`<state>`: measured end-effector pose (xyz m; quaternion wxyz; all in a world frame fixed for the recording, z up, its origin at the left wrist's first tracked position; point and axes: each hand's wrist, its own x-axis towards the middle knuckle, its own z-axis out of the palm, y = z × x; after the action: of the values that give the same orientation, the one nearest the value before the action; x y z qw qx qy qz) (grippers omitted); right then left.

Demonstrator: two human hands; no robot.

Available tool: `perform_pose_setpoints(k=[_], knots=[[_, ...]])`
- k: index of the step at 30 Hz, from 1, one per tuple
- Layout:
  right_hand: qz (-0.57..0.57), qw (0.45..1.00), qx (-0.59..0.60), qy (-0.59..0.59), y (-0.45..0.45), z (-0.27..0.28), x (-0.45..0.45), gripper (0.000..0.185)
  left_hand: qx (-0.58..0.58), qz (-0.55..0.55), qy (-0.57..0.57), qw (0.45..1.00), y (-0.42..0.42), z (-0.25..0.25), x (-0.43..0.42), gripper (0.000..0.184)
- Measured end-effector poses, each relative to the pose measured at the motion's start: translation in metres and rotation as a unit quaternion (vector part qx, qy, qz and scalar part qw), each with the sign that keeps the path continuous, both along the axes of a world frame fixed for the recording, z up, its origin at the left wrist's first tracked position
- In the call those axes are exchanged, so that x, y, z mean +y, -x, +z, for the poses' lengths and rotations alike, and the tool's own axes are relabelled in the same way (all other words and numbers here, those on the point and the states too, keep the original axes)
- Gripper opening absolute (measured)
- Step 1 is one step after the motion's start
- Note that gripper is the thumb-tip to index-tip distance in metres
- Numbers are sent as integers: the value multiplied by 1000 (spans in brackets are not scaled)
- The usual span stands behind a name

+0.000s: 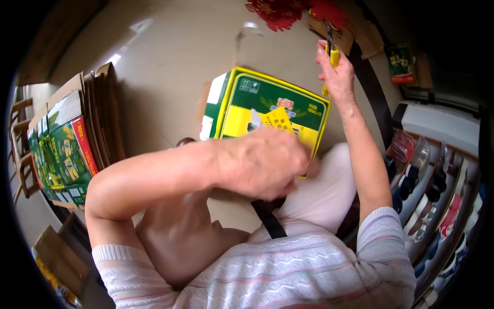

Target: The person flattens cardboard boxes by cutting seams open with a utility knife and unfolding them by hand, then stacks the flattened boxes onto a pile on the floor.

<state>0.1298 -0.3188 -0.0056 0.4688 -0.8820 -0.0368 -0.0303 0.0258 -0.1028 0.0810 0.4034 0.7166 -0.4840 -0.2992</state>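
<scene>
My right hand [337, 74] is stretched out to the far right, its fingers wrapped round yellow-handled pliers [334, 55] whose dark jaws point away from me. In front of my body, my left hand [270, 159] is curled into a fist and blurred by motion; what it may hold is hidden. Just beyond it stands a green and yellow printed carton [267, 98], its near part covered by my left hand and forearm. A yellow printed piece [278, 119] shows on the carton's face, beside my left knuckles.
Flattened cardboard cartons [67, 144] stand stacked on the left. Red decorations [278, 11] lie at the top, near brown cardboard pieces [365, 38]. A shoe rack [432, 206] with several shoes runs along the right. A black strap [269, 219] hangs near my lap.
</scene>
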Motion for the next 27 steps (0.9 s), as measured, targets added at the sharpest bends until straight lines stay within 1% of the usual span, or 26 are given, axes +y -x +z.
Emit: perform_pose_setpoints(k=[1, 2, 3, 5, 6, 7, 8, 9, 11, 12, 13, 15, 17, 18, 19, 21, 22, 25, 26, 27], knots=[[-17, 1000, -5, 20, 3, 3, -8, 33, -163, 44, 17, 985, -7, -12, -11, 55], [-69, 990, 120, 30, 10, 13, -18, 34, -224, 63, -41, 972, -15, -25, -21, 70], [-92, 984, 150, 1, 19, 15, -26, 34, -283, 85, -99, 950, -22, -37, -28, 86], [-137, 966, 212, -59, 42, 7, -41, 35, -290, 109, -214, 926, -34, -60, -33, 108], [-131, 961, 219, -107, 57, -9, -49, 35, -274, 132, -215, 928, -35, -67, -35, 115], [-126, 953, 226, -157, 72, -17, -50, 36, -275, 136, -223, 926, -34, -68, -34, 115], [-131, 933, 247, -229, 84, -23, -45, 36, -275, 137, -232, 923, -32, -68, -31, 115], [-141, 915, 256, -277, 89, -22, -35, 34, -277, 139, -242, 920, -31, -69, -27, 115], [-127, 921, 222, -293, 82, -24, -16, 31, -271, 190, -239, 913, -29, -70, -10, 115], [-114, 920, 223, -302, 74, -19, -1, 28, -268, 219, -226, 911, -32, -70, 4, 114], [-83, 916, 212, -330, 65, -22, 11, 27, -263, 247, -213, 908, -35, -72, 19, 113], [-16, 948, 170, -267, 50, -20, 39, 29, -261, 323, -177, 892, -37, -76, 43, 110], [45, 967, 146, -203, 38, -26, 57, 31, -323, 375, -185, 849, -30, -90, 52, 101], [66, 972, 142, -177, 33, -24, 60, 29, -334, 384, -186, 840, -27, -90, 53, 99], [65, 968, 172, -173, 32, -19, 60, 29, -344, 393, -185, 833, -25, -90, 55, 98], [62, 958, 231, -160, 28, 0, 51, 28, -345, 392, -177, 834, -25, -90, 59, 97], [75, 963, 227, -122, 29, 13, 46, 35, -345, 392, -172, 835, -25, -89, 61, 97], [126, 965, 227, -36, 41, 39, 26, 44, -361, 382, -138, 839, -30, -91, 73, 91], [143, 962, 231, -15, 46, 45, 21, 51, -363, 379, -133, 841, -32, -91, 78, 89], [163, 954, 253, -5, 49, 50, 16, 53, -362, 380, -131, 841, -33, -92, 82, 88]])
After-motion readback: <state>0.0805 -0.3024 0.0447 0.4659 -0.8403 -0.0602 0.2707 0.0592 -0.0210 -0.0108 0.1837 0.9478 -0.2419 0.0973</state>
